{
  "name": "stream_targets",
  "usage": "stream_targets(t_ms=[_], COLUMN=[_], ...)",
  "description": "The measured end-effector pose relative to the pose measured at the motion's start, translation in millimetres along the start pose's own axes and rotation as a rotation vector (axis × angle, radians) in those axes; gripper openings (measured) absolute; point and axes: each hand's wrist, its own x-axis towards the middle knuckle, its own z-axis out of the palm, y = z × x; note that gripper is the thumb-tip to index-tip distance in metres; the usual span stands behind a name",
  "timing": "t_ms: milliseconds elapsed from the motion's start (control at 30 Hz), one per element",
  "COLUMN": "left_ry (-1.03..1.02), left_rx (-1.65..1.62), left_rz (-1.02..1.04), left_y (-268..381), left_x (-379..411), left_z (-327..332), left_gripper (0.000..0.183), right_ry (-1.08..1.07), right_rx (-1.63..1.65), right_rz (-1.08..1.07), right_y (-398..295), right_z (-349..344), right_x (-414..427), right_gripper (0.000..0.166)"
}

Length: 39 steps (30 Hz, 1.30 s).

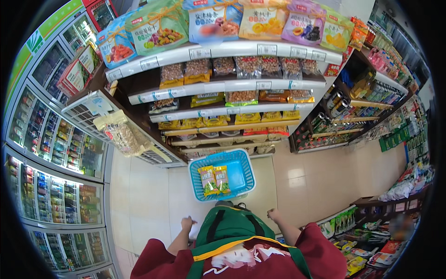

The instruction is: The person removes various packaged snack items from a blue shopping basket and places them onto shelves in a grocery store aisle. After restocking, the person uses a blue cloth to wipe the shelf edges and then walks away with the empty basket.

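My left hand (188, 223) hangs beside the green apron (223, 226), its fingers loosely apart and nothing in them. On the apron's other side is my right hand (273, 214), its fingers partly curled and partly hidden; no held thing shows. Both hands are well apart from the shelves. A blue plastic shopping basket (238, 193) stands on the floor just beyond my feet, against the foot of the snack shelf. Inside it, on the left, two yellow-and-green snack packets (208, 180) lie side by side.
Ahead rises a shelf unit (223, 85) of packaged nuts, with dried fruit pouches (212, 22) on top. A bag of oat-like flakes (122, 136) hangs on its left wire side. Glass-door drink coolers (59, 188) line the left; more snack racks (362, 240) stand at lower right.
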Motion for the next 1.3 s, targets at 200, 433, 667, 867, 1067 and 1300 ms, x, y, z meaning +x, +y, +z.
stream_targets(t_ms=[200, 433, 667, 867, 1067, 1300], left_ry=[0.018, -0.035, -0.072, -0.295, -0.336, -0.388], left_rx=[-0.390, -0.009, -0.151, -0.482, -0.672, -0.715], left_rz=[0.214, 0.598, 0.479, 0.297, 0.173, 0.230], left_y=[59.3, 104.6, 95.4, 79.4, 97.6, 113.6], left_x=[0.8, -27.7, 23.6, 67.0, 78.0, 115.5], left_z=[46.0, 68.5, 70.7, 86.9, 53.6, 22.2], left_gripper=[0.038, 0.044, 0.055, 0.039, 0.034, 0.029], right_ry=[0.000, -0.024, 0.103, 0.115, -0.025, 0.119], right_rx=[-0.067, 0.251, 0.219, 0.290, 0.004, -0.132], right_rz=[0.031, -0.203, -0.486, -0.556, -0.174, -0.022], right_y=[54.9, -20.0, -160.7, -261.3, -284.4, -297.8], right_z=[4.6, 58.9, 78.0, 145.8, 272.9, 284.7], right_x=[15.0, 6.6, -31.1, 45.0, 138.8, 116.7], right_gripper=[0.023, 0.020, 0.017, 0.014, 0.066, 0.086])
